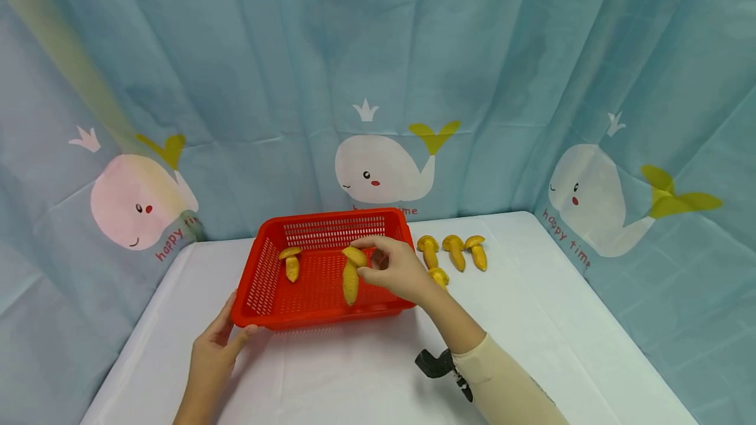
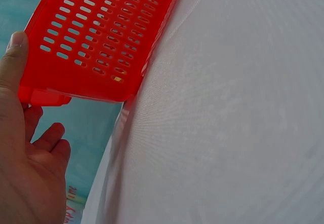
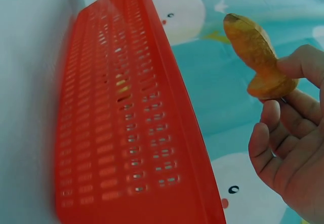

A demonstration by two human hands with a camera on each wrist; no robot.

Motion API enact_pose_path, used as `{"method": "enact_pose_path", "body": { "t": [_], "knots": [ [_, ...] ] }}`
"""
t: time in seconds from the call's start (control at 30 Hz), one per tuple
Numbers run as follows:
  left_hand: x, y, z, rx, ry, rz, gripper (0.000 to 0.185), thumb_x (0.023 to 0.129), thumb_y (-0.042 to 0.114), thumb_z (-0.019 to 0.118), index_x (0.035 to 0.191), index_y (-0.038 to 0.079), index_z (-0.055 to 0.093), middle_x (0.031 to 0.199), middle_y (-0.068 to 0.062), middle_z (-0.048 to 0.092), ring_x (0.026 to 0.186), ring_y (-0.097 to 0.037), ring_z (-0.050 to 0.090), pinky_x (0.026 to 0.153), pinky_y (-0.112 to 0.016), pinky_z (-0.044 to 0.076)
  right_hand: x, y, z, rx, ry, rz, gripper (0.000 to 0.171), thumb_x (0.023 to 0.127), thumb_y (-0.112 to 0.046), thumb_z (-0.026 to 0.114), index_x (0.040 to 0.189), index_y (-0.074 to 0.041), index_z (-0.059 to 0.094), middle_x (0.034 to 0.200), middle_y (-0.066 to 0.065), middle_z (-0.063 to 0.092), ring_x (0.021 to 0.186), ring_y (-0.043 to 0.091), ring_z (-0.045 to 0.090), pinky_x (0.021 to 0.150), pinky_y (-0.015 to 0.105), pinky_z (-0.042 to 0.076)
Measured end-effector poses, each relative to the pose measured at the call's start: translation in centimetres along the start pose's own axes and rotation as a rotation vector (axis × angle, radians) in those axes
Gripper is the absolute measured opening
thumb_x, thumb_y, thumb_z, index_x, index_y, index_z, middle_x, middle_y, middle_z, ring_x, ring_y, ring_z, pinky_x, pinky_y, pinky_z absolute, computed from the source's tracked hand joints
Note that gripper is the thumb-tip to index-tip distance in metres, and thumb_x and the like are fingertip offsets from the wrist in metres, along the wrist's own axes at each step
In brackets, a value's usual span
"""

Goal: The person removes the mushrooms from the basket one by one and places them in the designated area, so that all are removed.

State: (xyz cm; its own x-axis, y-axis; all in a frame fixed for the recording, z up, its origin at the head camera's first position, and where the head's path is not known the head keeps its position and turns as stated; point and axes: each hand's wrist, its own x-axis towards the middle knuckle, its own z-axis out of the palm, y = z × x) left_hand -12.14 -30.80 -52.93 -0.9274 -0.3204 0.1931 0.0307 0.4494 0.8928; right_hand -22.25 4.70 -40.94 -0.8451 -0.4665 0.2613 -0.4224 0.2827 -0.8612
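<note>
My right hand pinches a yellow-brown mushroom by its cap and holds it over the red plastic basket. In the right wrist view, that mushroom is between thumb and fingers, above the basket's rim. Another mushroom lies inside the basket on the left. My left hand grips the basket's front left corner; in the left wrist view the thumb presses the outside wall while the other fingers curl below the rim.
Several more mushrooms lie on the white table right of the basket, one partly hidden by the right wrist. A dark wrist camera mount hangs beside the right forearm. A blue whale-print curtain encloses the table's back and sides.
</note>
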Motion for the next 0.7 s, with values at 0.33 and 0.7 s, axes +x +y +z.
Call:
{"method": "enact_pose_path", "body": {
  "t": [0.33,0.7],
  "knots": [
    [0.0,0.2,-0.1,-0.017,-0.003,0.009,0.075,0.093,0.027,0.076,0.158,0.032,0.039,0.160,0.004,0.043,0.144,0.002,0.040,0.104,-0.012,0.041,-1.9,0.6,-1.6,0.004,0.028,0.009,0.040,0.090,-0.017,0.078,0.123,-0.037,0.068,0.083,0.004,0.060,0.075,0.020,0.057,0.058,0.025,0.049],
    [0.0,0.3,-0.2,0.005,-0.014,-0.018,0.077,0.093,0.033,0.075,0.160,0.032,0.035,0.162,0.007,0.040,0.146,-0.001,0.038,0.104,-0.014,0.041,-4.0,1.4,-3.3,-0.015,0.069,0.010,0.040,0.090,-0.015,0.077,0.125,-0.033,0.069,0.081,0.003,0.061,0.077,0.021,0.059,0.060,0.025,0.052]
  ]
}}
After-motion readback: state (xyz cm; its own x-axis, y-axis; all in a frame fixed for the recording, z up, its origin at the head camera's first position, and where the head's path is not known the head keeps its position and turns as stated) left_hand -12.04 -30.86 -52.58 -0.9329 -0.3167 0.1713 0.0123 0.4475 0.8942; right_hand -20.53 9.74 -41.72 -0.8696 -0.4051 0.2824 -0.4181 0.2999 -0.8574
